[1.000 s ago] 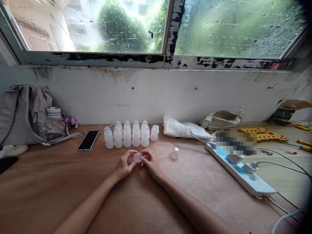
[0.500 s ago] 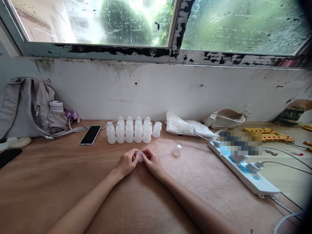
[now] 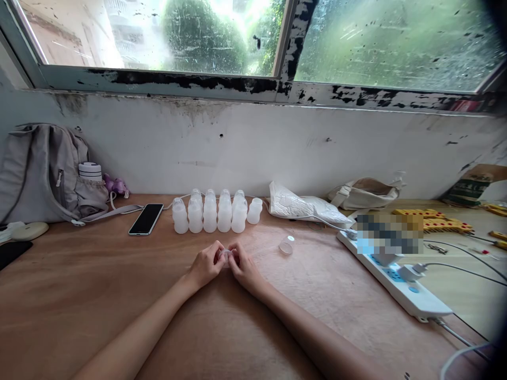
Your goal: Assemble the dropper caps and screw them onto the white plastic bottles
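Note:
Between the fingertips of both hands is a small clear plastic piece (image 3: 226,255), mostly covered by the fingers. My left hand (image 3: 206,264) pinches it from the left and my right hand (image 3: 244,268) from the right, thumbs close together. Beyond the hands, several frosted white bottles (image 3: 210,215) stand in rows near the wall. One bottle without a clear cap (image 3: 254,211) stands at the right end of the group. To the right of my right hand, a clear cap (image 3: 287,245) lies on the wooden table (image 3: 190,327).
A phone (image 3: 146,219) and a grey backpack (image 3: 47,174) are at the left. White padded packaging (image 3: 304,205) and a cream bag (image 3: 366,193) lie along the wall. At the right are a power strip (image 3: 420,301) with cables and yellow parts (image 3: 446,224).
The fingers have closed in around the clear piece, and less of it shows. Both hands remain in nearly the same place; the camera view has shifted slightly.

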Demonstrator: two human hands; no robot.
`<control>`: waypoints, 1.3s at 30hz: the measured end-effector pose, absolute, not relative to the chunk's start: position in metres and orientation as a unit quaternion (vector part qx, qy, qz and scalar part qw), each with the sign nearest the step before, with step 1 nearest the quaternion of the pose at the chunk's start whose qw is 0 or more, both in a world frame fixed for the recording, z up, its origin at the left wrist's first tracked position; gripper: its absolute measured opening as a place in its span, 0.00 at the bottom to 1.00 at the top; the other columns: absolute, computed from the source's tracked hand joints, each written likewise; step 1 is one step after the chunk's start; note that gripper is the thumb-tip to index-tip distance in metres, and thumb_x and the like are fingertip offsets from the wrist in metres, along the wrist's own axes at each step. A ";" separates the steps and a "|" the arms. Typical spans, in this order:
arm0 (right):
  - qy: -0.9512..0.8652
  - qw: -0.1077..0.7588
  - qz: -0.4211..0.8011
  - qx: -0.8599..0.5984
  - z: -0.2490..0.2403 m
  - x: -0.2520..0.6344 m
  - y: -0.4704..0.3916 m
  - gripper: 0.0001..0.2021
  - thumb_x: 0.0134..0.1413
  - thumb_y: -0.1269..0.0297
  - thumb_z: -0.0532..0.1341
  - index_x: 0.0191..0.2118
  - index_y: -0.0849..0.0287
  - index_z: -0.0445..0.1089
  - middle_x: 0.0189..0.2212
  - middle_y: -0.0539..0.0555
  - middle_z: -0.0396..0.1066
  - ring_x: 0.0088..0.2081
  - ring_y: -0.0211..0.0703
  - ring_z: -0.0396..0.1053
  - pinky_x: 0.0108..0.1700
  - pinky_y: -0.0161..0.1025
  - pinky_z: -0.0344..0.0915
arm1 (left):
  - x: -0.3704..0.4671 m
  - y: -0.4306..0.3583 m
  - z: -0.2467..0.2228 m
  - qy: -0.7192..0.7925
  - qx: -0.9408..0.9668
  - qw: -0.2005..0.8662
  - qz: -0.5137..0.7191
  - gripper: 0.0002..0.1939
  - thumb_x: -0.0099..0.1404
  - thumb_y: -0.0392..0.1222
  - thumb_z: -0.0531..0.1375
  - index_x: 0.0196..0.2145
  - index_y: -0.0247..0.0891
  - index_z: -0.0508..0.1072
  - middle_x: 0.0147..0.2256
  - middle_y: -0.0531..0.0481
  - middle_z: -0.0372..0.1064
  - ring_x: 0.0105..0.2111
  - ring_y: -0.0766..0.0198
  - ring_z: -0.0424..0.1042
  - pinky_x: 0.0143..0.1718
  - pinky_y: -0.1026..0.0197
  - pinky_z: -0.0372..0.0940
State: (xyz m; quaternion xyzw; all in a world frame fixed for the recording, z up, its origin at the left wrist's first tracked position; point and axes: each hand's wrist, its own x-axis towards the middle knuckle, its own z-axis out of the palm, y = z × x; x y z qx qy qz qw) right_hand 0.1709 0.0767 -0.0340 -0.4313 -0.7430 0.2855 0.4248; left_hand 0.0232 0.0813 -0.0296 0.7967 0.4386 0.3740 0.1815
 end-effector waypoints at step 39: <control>-0.725 0.426 0.317 -0.439 -0.037 0.172 0.078 0.09 0.49 0.71 0.52 0.39 0.57 0.57 0.28 0.49 0.68 0.25 0.37 0.66 0.27 0.33 0.61 | 0.025 0.078 -0.027 0.463 0.785 0.198 0.361 0.10 0.56 0.34 0.53 0.37 0.40 0.61 0.28 0.54 0.64 0.26 0.65 0.65 0.29 0.64 0.59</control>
